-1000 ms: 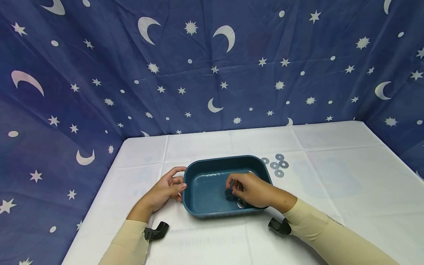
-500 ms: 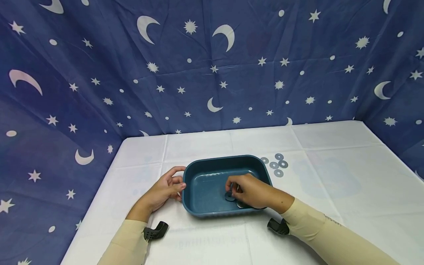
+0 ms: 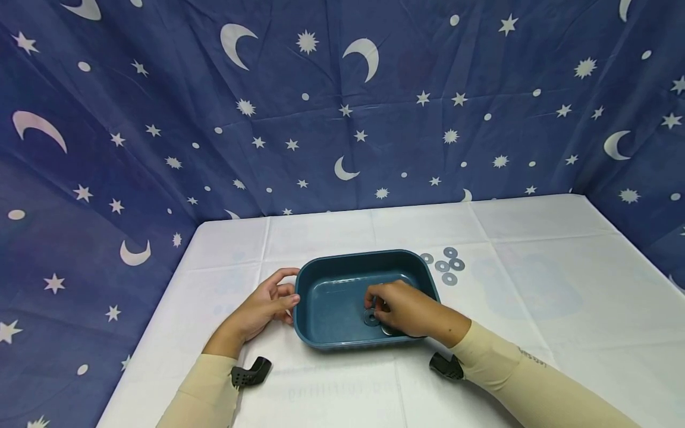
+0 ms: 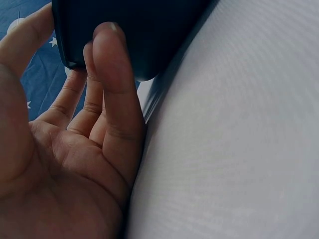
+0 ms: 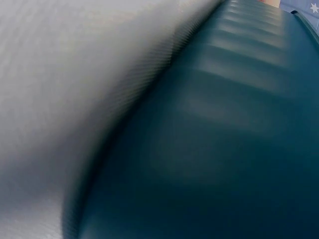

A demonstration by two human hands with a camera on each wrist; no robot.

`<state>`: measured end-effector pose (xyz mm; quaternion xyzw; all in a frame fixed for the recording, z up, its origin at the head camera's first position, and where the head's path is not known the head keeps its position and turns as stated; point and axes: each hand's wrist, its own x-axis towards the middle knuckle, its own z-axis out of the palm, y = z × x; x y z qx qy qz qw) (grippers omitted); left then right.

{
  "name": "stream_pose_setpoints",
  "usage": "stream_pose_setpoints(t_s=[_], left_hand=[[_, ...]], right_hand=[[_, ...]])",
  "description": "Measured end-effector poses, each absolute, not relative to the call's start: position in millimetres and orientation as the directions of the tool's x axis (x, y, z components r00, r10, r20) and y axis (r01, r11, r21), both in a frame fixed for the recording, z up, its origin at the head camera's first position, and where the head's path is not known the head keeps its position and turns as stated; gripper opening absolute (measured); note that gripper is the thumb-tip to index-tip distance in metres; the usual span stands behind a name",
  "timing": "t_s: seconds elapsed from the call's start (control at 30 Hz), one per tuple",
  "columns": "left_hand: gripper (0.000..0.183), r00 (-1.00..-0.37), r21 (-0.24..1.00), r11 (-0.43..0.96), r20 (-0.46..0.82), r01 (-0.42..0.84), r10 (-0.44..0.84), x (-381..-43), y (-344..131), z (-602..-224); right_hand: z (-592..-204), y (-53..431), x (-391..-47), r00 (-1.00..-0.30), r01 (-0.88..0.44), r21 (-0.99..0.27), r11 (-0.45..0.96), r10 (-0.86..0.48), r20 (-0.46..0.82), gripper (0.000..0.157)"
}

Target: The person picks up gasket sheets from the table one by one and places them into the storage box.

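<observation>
A dark teal basin (image 3: pixel 334 309) sits on the white-covered table. At its left end, my left hand (image 3: pixel 262 309) touches the outer wall and rim with thumb and fingertips. In the left wrist view, the fingers (image 4: pixel 119 99) reach up against the dark wall, and the palm holds nothing. My right hand (image 3: pixel 409 306) is inside the basin, its thumb and fingers pinching a grey washer (image 3: pixel 370 317) low over the floor. Partly hidden under that hand is another shiny metal piece (image 3: pixel 389 330). Only the basin's ribbed outside wall (image 5: pixel 239 99) fills the right wrist view.
Several flat grey washers (image 3: pixel 449 279) lie on the table past the basin's right end. White cloth (image 3: pixel 535 285) covers the table. A blue curtain (image 3: pixel 342 137) with moons and stars hangs behind and at the sides.
In the right hand's fingers, the washer has turned from dark to lighter grey, its hole now showing. The left hand and the basin have stayed in place.
</observation>
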<state>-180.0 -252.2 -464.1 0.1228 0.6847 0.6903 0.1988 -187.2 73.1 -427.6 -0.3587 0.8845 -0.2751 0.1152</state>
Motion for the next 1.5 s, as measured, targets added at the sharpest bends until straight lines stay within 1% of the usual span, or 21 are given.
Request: stream_pose_setpoints(t_s=[0.2,0.67,0.87,1.0,1.1,1.23,1.37,1.5], left_hand=[[0.059,-0.89,0.994,0.023,-0.104,-0.105,0.445,-180,-251,-463],[0.06,-0.89,0.994,0.017,-0.1,-0.103,0.445,-179,-252,-463],[0.059,-0.889,0.995,0.005,-0.09,-0.098,0.45,-179,-252,-463],[0.059,-0.886,0.995,0.003,-0.089,-0.098,0.456,-179,-252,-464],[0.058,-0.884,0.995,0.002,-0.09,-0.1,0.459,-180,-252,-464],[0.057,-0.884,0.995,0.0,-0.089,-0.1,0.458,-181,-252,-465],[0.056,-0.885,0.995,0.002,-0.088,-0.098,0.457,-181,-252,-466],[0.056,-0.883,0.996,-0.003,-0.08,-0.092,0.462,-180,-253,-467]], right_hand=[[-429,73,-187,-0.715,-0.597,-0.528,0.604,-0.699,0.011,0.012],[-429,72,-186,-0.692,-0.65,-0.476,0.593,-0.721,0.047,0.011],[-428,71,-185,-0.698,-0.644,-0.468,0.605,-0.715,0.037,0.011],[-428,72,-184,-0.706,-0.641,-0.474,0.604,-0.706,0.054,0.01],[-428,74,-185,-0.713,-0.637,-0.492,0.594,-0.696,0.083,0.01],[-427,77,-185,-0.71,-0.627,-0.566,0.535,-0.692,0.131,0.01],[-424,82,-185,-0.703,-0.625,-0.637,0.451,-0.681,0.208,0.013],[-418,87,-181,-0.718,-0.629,-0.653,0.422,-0.637,0.28,0.019]])
